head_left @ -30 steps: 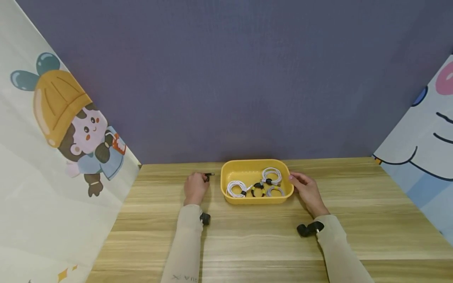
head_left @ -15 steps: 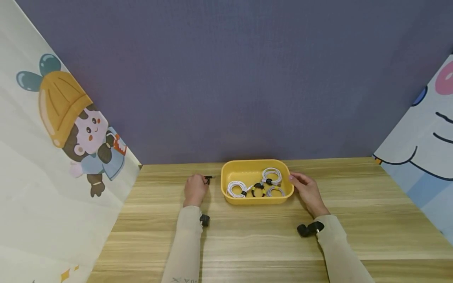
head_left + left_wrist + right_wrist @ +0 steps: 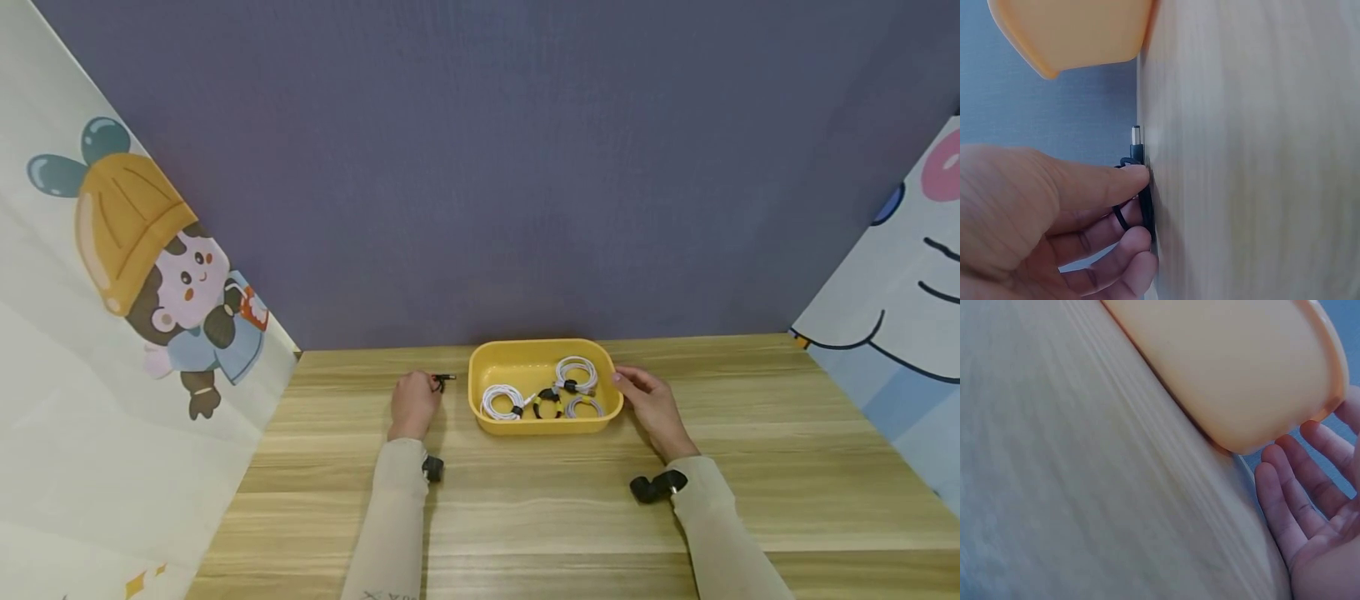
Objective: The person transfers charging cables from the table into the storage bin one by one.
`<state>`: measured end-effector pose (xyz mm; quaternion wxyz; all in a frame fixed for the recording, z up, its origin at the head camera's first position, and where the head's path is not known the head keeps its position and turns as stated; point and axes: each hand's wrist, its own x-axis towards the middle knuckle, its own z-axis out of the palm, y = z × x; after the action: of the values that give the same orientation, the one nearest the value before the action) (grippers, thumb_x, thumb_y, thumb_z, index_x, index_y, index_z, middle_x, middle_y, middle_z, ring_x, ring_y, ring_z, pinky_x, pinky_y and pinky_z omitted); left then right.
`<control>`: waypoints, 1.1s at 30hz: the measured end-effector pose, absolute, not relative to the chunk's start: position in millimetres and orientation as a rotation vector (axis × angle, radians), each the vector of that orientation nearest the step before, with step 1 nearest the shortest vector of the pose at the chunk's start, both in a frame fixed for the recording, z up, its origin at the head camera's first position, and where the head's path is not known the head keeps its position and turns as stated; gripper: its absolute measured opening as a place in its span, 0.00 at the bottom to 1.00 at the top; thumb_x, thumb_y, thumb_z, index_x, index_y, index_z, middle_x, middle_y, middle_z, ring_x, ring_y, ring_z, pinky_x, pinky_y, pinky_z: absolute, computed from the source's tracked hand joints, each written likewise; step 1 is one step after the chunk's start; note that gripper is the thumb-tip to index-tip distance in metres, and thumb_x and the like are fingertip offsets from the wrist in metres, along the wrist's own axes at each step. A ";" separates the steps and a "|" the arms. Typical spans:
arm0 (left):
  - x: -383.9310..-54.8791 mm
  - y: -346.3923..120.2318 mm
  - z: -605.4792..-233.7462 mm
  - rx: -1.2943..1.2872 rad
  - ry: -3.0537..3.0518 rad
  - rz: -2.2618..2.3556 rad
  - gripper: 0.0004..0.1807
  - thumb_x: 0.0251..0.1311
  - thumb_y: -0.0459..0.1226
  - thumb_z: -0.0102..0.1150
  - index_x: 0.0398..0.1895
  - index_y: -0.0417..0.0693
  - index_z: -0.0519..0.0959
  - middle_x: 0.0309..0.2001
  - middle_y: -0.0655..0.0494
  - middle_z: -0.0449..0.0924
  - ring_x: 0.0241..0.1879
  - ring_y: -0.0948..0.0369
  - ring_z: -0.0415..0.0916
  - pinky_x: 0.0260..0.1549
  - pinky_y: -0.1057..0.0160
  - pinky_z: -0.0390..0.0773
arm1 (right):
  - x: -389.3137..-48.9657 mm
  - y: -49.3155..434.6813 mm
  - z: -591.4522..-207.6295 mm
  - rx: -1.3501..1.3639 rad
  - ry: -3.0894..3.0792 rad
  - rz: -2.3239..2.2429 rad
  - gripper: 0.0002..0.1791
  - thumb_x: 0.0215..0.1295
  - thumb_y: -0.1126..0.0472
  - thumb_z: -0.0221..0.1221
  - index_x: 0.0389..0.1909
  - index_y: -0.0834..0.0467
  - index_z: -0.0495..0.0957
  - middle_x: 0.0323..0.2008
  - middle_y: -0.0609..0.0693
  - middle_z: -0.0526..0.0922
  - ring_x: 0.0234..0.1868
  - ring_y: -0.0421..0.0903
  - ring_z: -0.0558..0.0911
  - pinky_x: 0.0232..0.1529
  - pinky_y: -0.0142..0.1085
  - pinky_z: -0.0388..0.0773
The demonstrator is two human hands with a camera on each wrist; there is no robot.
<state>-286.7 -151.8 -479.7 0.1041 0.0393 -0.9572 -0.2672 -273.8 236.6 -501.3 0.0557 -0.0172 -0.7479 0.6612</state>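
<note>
A yellow plastic basket (image 3: 543, 426) stands on the wooden table against the back panel. It holds two coiled white cables (image 3: 495, 392), a smaller grey coil (image 3: 573, 408) and a black-and-yellow coil (image 3: 537, 408). Left of the basket, my left hand (image 3: 415, 404) pinches a bundled black cable (image 3: 1119, 215) between thumb and fingers, low at the tabletop. Its silver-tipped barrel plug (image 3: 1136, 136) points toward the basket. My right hand (image 3: 654, 410) holds the basket's right end, thumb at the rim and index fingertip (image 3: 1311, 429) just under it; the other fingers spread beside the outer wall.
The wooden table (image 3: 525, 517) stretches toward me. A dark blue-grey panel (image 3: 525, 183) rises right behind the basket. Light side panels with cartoon prints, a capped figure (image 3: 187, 275) among them, flank the table left and right. Each wrist wears a small black camera (image 3: 658, 486).
My left hand has shifted very slightly toward me with the black cable, whose plug has dropped a little in view. The right hand and the basket stay in place.
</note>
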 end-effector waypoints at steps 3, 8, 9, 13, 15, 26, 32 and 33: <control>-286.1 -152.0 -478.5 0.114 -2.818 -0.795 0.18 0.52 0.31 0.62 0.08 0.50 0.71 0.18 0.56 0.75 0.22 0.56 0.70 0.23 0.58 0.70 | -273.7 236.5 -500.8 -0.051 -2.275 2.008 0.29 0.62 0.49 0.60 0.58 0.63 0.72 0.49 0.50 0.77 0.43 0.37 0.78 0.39 0.27 0.77; -286.4 -152.5 -476.7 0.102 -2.804 -0.791 0.14 0.53 0.32 0.62 0.11 0.50 0.77 0.21 0.54 0.79 0.25 0.53 0.75 0.26 0.55 0.74 | -274.7 237.6 -502.9 -0.068 -2.272 2.009 0.29 0.62 0.48 0.60 0.58 0.62 0.73 0.47 0.47 0.77 0.44 0.40 0.78 0.39 0.27 0.77; -286.6 -152.4 -476.2 0.103 -2.801 -0.786 0.14 0.53 0.33 0.62 0.12 0.50 0.77 0.22 0.54 0.80 0.26 0.53 0.76 0.27 0.54 0.74 | -275.1 237.9 -503.5 -0.070 -2.272 2.010 0.29 0.61 0.47 0.60 0.57 0.62 0.73 0.47 0.47 0.77 0.44 0.41 0.78 0.38 0.27 0.77; -286.0 -151.2 -473.2 0.098 -2.810 -0.796 0.14 0.56 0.33 0.61 0.14 0.49 0.77 0.20 0.55 0.77 0.21 0.57 0.72 0.22 0.57 0.72 | -275.3 238.4 -504.1 -0.036 -2.241 2.044 0.29 0.61 0.48 0.60 0.57 0.63 0.73 0.46 0.48 0.78 0.42 0.40 0.79 0.37 0.27 0.78; -285.4 -150.3 -471.3 0.100 -2.809 -0.803 0.12 0.58 0.33 0.61 0.16 0.48 0.77 0.21 0.55 0.77 0.21 0.58 0.72 0.21 0.58 0.71 | -275.1 238.6 -503.9 -0.007 -2.217 2.070 0.29 0.61 0.49 0.60 0.57 0.65 0.73 0.46 0.49 0.78 0.41 0.39 0.79 0.37 0.28 0.78; -284.5 -149.3 -466.6 0.088 -2.736 -0.795 0.02 0.59 0.33 0.58 0.32 0.44 0.79 0.31 0.47 0.82 0.31 0.49 0.80 0.26 0.51 0.77 | -273.6 238.0 -497.9 -0.008 -2.225 2.095 0.28 0.64 0.53 0.59 0.58 0.68 0.71 0.50 0.57 0.77 0.41 0.40 0.79 0.36 0.29 0.78; -284.4 -148.3 -466.6 0.062 -2.709 -0.795 0.05 0.62 0.33 0.56 0.38 0.44 0.80 0.34 0.47 0.83 0.31 0.50 0.80 0.27 0.51 0.78 | -271.9 237.6 -494.5 -0.021 -2.258 2.074 0.28 0.64 0.53 0.58 0.58 0.68 0.71 0.50 0.58 0.77 0.40 0.40 0.80 0.35 0.29 0.78; -284.1 -148.1 -466.2 0.058 -2.705 -0.799 0.05 0.63 0.33 0.55 0.39 0.44 0.80 0.34 0.48 0.83 0.31 0.50 0.80 0.27 0.52 0.78 | -271.8 237.7 -494.6 -0.020 -2.262 2.069 0.28 0.64 0.53 0.58 0.58 0.67 0.71 0.50 0.58 0.77 0.40 0.40 0.80 0.34 0.29 0.78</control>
<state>-284.1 -148.1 -466.2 0.1598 0.0204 -0.9465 -0.2796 -271.8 237.7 -494.6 0.0381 -0.0065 -0.7374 0.6744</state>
